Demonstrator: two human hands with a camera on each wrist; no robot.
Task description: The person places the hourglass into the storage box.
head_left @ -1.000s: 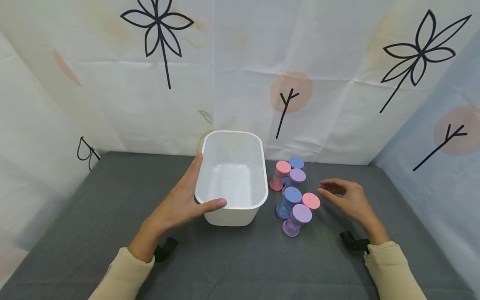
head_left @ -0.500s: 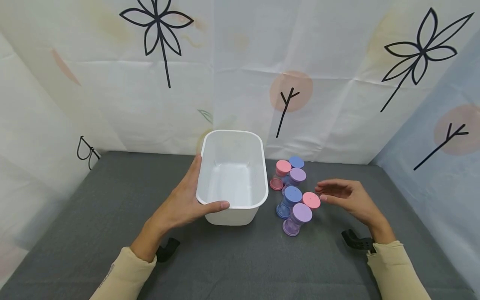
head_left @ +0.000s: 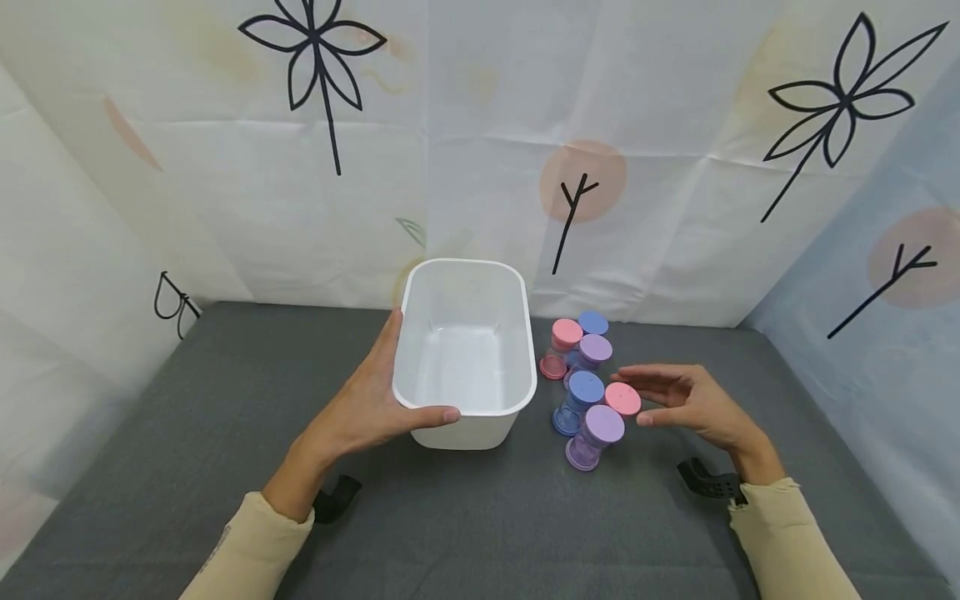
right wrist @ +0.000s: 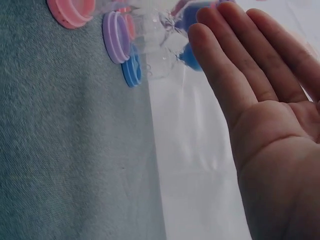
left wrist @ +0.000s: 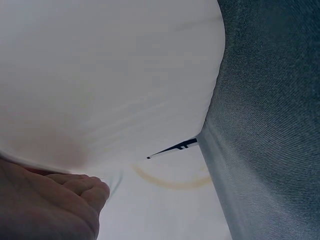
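In the head view my left hand point(head_left: 365, 400) spreads around the near left corner of a white plastic bin point(head_left: 465, 433), thumb along the near side and fingers along the left side. The left wrist view shows its fingers point(left wrist: 82, 192) against the bin's outer wall. My right hand point(head_left: 690, 404) stands beside a pink-capped hourglass point(head_left: 622, 398), fingers behind it and thumb in front; contact is unclear. Close to that hourglass stand a purple hourglass point(head_left: 602, 427) and a blue hourglass point(head_left: 583, 392). In the right wrist view the fingers point(right wrist: 225, 70) look fairly straight.
Behind the front hourglasses stand another pink hourglass point(head_left: 564, 337), a purple one point(head_left: 595, 350) and a blue one point(head_left: 592, 323). A dark grey cloth point(head_left: 480, 533) covers the table. Patterned white curtain point(head_left: 480, 167) hangs along the back and sides.
My right hand has moved left to the pink-capped hourglass, its fingers now reaching behind the cap. The left hand has stayed at the bin, and the hourglasses stand where they were.
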